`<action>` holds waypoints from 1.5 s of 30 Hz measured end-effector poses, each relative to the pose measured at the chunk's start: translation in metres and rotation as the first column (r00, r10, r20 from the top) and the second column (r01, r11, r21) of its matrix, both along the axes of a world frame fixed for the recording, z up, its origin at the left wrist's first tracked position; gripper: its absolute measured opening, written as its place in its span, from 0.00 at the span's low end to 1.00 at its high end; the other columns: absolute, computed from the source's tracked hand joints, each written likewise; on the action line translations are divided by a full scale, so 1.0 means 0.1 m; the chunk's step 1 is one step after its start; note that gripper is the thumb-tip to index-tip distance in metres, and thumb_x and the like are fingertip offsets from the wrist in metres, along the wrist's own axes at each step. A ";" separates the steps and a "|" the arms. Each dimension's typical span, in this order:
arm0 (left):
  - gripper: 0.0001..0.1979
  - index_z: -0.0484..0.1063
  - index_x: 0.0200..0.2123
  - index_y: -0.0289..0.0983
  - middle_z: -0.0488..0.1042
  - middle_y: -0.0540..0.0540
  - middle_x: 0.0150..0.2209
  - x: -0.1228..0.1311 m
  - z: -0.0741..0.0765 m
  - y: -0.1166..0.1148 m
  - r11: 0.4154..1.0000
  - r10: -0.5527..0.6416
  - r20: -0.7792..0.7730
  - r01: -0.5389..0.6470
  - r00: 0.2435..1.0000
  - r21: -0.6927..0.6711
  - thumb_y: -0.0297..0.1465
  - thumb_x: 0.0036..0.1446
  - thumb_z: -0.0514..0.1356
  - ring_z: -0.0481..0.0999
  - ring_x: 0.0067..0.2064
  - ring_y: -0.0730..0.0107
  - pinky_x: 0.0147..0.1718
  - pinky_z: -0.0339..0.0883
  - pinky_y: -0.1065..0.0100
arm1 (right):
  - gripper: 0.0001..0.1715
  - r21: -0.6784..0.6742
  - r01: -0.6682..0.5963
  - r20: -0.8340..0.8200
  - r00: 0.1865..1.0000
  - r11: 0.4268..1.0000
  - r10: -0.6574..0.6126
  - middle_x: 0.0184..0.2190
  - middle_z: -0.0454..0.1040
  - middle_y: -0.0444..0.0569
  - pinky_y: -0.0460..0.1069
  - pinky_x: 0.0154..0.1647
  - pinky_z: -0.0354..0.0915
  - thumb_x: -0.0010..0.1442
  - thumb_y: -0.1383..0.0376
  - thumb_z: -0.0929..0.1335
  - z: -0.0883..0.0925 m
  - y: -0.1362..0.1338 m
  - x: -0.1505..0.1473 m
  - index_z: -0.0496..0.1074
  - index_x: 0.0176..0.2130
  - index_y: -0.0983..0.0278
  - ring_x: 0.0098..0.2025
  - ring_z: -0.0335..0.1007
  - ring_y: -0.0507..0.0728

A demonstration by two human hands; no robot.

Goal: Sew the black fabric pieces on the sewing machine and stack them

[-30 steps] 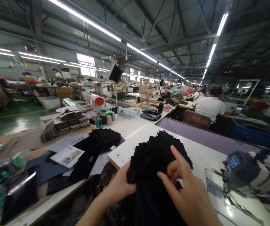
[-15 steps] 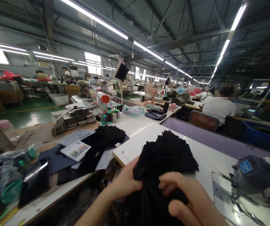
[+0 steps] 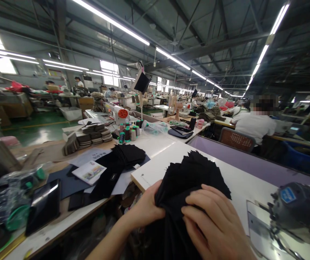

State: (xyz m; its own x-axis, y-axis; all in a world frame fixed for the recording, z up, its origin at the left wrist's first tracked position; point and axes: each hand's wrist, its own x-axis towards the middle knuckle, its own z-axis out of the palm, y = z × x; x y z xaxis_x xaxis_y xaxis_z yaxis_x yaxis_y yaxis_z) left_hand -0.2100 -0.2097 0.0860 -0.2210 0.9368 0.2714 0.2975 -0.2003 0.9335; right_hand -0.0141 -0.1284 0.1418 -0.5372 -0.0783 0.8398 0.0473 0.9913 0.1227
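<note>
A thick bundle of black fabric pieces [image 3: 195, 171] with jagged, layered edges lies over the near edge of the white table and hangs down toward me. My left hand [image 3: 148, 203] grips its left side, thumb on top and the other fingers hidden under the cloth. On the right, my right hand [image 3: 211, 220] is pressed onto the upper layers, its fingers close together and bent over the cloth. The tip of its thumb is not clearly visible. Dark folds drop below both hands to the bottom of the view.
A sewing machine [image 3: 295, 209] stands at the right on the white table [image 3: 155, 162]. To the left lie more black fabric [image 3: 129, 154], a booklet [image 3: 90, 172] and a black tablet [image 3: 43, 206]. Thread spools [image 3: 127, 133] stand behind. A person in white [image 3: 254, 126] sits at the far right.
My right hand has come down onto the bundle, its fingers moving from raised and apart to together on the cloth. My left hand keeps its grip. The view has shifted slightly.
</note>
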 end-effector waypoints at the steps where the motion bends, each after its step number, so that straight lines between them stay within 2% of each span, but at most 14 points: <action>1: 0.31 0.71 0.52 0.35 0.76 0.48 0.48 -0.01 0.00 0.00 1.000 -0.002 0.001 0.002 1.000 0.003 0.19 0.41 0.63 0.73 0.49 0.59 0.49 0.67 0.66 | 0.09 -0.028 -0.050 0.026 0.998 0.998 0.050 0.36 0.80 0.47 0.54 0.53 0.71 0.62 0.72 0.64 0.01 -0.01 0.00 0.73 0.36 0.61 0.42 0.77 0.56; 2: 0.31 0.71 0.53 0.35 0.76 0.47 0.49 -0.01 0.00 0.00 1.000 -0.007 0.001 0.007 1.000 0.004 0.20 0.42 0.64 0.73 0.49 0.59 0.49 0.68 0.66 | 0.09 -0.082 -0.089 0.067 0.993 0.993 0.095 0.37 0.80 0.47 0.51 0.51 0.73 0.63 0.71 0.63 0.01 -0.02 -0.01 0.71 0.36 0.60 0.42 0.78 0.55; 4: 0.31 0.71 0.54 0.36 0.77 0.47 0.48 0.00 0.01 0.00 1.000 -0.018 -0.009 0.018 1.000 0.007 0.22 0.43 0.66 0.74 0.48 0.59 0.48 0.69 0.66 | 0.09 -0.238 -0.101 0.130 0.982 0.966 0.135 0.34 0.80 0.44 0.45 0.38 0.75 0.67 0.69 0.61 -0.02 -0.03 -0.02 0.70 0.40 0.60 0.35 0.79 0.52; 6: 0.30 0.71 0.54 0.36 0.77 0.46 0.48 0.03 0.04 -0.01 0.999 -0.033 -0.023 0.033 0.999 -0.001 0.25 0.45 0.67 0.75 0.47 0.59 0.48 0.70 0.65 | 0.13 -0.372 -0.031 0.145 0.985 0.928 0.091 0.32 0.79 0.43 0.42 0.28 0.73 0.69 0.66 0.60 -0.09 -0.03 -0.03 0.67 0.51 0.61 0.29 0.78 0.50; 7: 0.29 0.71 0.54 0.36 0.77 0.46 0.49 0.04 0.05 -0.01 0.999 -0.042 -0.026 0.042 0.999 -0.003 0.26 0.46 0.67 0.75 0.47 0.59 0.48 0.70 0.64 | 0.17 -0.403 0.010 0.139 0.989 0.915 0.051 0.33 0.79 0.43 0.42 0.26 0.72 0.70 0.65 0.60 -0.13 -0.02 -0.04 0.63 0.56 0.62 0.29 0.78 0.50; 10: 0.28 0.71 0.54 0.37 0.76 0.46 0.50 0.08 0.06 -0.01 0.998 -0.059 -0.034 0.060 0.998 0.016 0.25 0.47 0.66 0.74 0.48 0.59 0.53 0.68 0.62 | 0.24 -0.347 0.093 0.107 0.992 0.933 -0.059 0.35 0.80 0.46 0.44 0.26 0.72 0.70 0.65 0.61 -0.23 0.02 -0.06 0.58 0.63 0.63 0.30 0.78 0.52; 14: 0.29 0.70 0.55 0.37 0.75 0.45 0.53 0.11 0.07 -0.01 0.997 -0.075 -0.028 0.076 0.997 0.022 0.24 0.47 0.65 0.74 0.51 0.58 0.55 0.66 0.62 | 0.21 -0.154 0.125 0.093 0.989 0.980 -0.112 0.34 0.79 0.48 0.46 0.27 0.70 0.70 0.67 0.62 -0.28 0.08 -0.06 0.63 0.61 0.66 0.30 0.77 0.54; 18: 0.30 0.70 0.57 0.38 0.75 0.45 0.53 0.12 0.07 0.00 0.996 -0.089 -0.017 0.089 0.996 0.007 0.24 0.48 0.66 0.74 0.51 0.58 0.54 0.67 0.63 | 0.20 -0.031 0.151 0.058 0.987 0.988 -0.149 0.37 0.79 0.50 0.48 0.29 0.69 0.67 0.70 0.65 -0.29 0.11 0.00 0.68 0.58 0.67 0.33 0.77 0.54; 27: 0.30 0.71 0.55 0.37 0.75 0.46 0.52 0.12 0.05 0.02 0.996 -0.079 -0.037 0.080 0.996 0.031 0.21 0.47 0.66 0.73 0.51 0.59 0.55 0.65 0.64 | 0.23 0.088 0.090 -0.010 0.996 0.992 -0.089 0.38 0.79 0.52 0.51 0.40 0.70 0.60 0.74 0.70 -0.29 0.13 0.10 0.72 0.55 0.69 0.40 0.75 0.58; 33: 0.28 0.71 0.54 0.37 0.76 0.48 0.49 0.11 0.01 0.01 0.999 -0.042 -0.026 0.042 0.999 0.012 0.23 0.47 0.68 0.73 0.50 0.60 0.52 0.67 0.65 | 0.08 -0.031 0.097 -0.056 0.994 0.995 -0.098 0.39 0.79 0.50 0.53 0.48 0.66 0.63 0.72 0.68 -0.18 0.09 0.00 0.77 0.41 0.64 0.42 0.72 0.58; 36: 0.26 0.72 0.52 0.37 0.76 0.48 0.49 0.10 0.01 0.02 0.998 -0.046 -0.021 0.047 0.999 0.035 0.23 0.47 0.68 0.73 0.50 0.60 0.54 0.66 0.64 | 0.08 -0.012 0.047 -0.052 0.997 0.999 -0.048 0.41 0.79 0.49 0.54 0.51 0.65 0.63 0.73 0.66 -0.12 0.07 -0.03 0.75 0.38 0.64 0.43 0.73 0.57; 39: 0.26 0.72 0.52 0.37 0.76 0.48 0.49 0.08 0.02 0.02 0.998 -0.034 -0.026 0.035 0.999 0.048 0.22 0.48 0.67 0.74 0.49 0.60 0.52 0.68 0.64 | 0.08 -0.026 -0.053 0.000 0.999 0.998 0.053 0.38 0.80 0.48 0.50 0.48 0.68 0.64 0.72 0.64 -0.10 0.04 -0.03 0.73 0.36 0.64 0.41 0.77 0.55; 42: 0.25 0.72 0.51 0.36 0.77 0.47 0.48 0.06 0.04 0.01 0.999 0.013 -0.060 -0.009 0.998 0.052 0.22 0.48 0.66 0.74 0.48 0.61 0.50 0.69 0.65 | 0.09 -0.153 -0.075 0.043 0.996 0.985 0.083 0.34 0.81 0.46 0.45 0.37 0.72 0.70 0.65 0.61 -0.13 -0.01 -0.02 0.70 0.39 0.62 0.36 0.79 0.52; 45: 0.24 0.71 0.52 0.37 0.76 0.46 0.49 0.06 0.05 -0.01 0.998 0.034 -0.103 -0.029 0.994 0.050 0.23 0.51 0.65 0.75 0.48 0.62 0.50 0.69 0.66 | 0.14 -0.302 -0.004 0.030 0.999 0.953 0.013 0.33 0.81 0.45 0.43 0.30 0.72 0.72 0.63 0.59 -0.19 -0.02 -0.03 0.66 0.53 0.63 0.31 0.79 0.51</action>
